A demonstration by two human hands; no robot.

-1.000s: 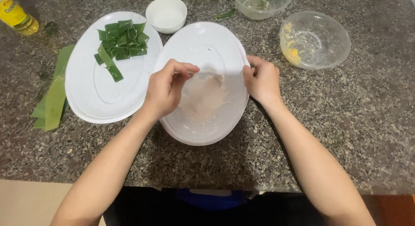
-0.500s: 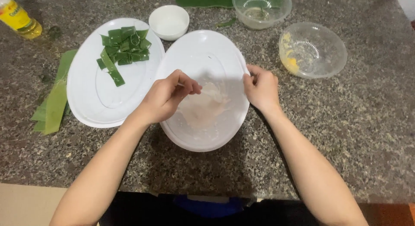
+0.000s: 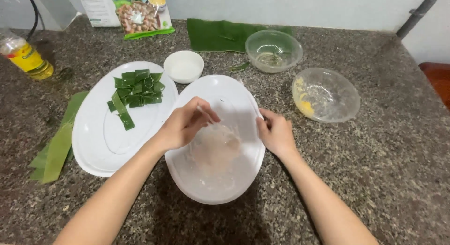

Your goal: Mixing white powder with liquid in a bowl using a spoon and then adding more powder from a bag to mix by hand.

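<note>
On the near middle of the desk [image 3: 398, 179] stands a white oval plate [image 3: 243, 179] with a pale, translucent sheet [image 3: 213, 153] lying in it. The left hand [image 3: 185, 125] pinches the sheet's far edge in a narrow grip; the right hand [image 3: 276, 132] holds the plate's right rim.

— What do I have under my hands?
— A thin, translucent, wet-looking sheet [image 3: 213, 149] on a smooth, glossy white plastic plate [image 3: 243, 104].
— And the table [image 3: 389, 165]?
— Speckled polished stone. My two bowls [image 3: 326, 95] are clear plastic; the cut leaf strips [image 3: 136, 89] look waxy and green.
</note>
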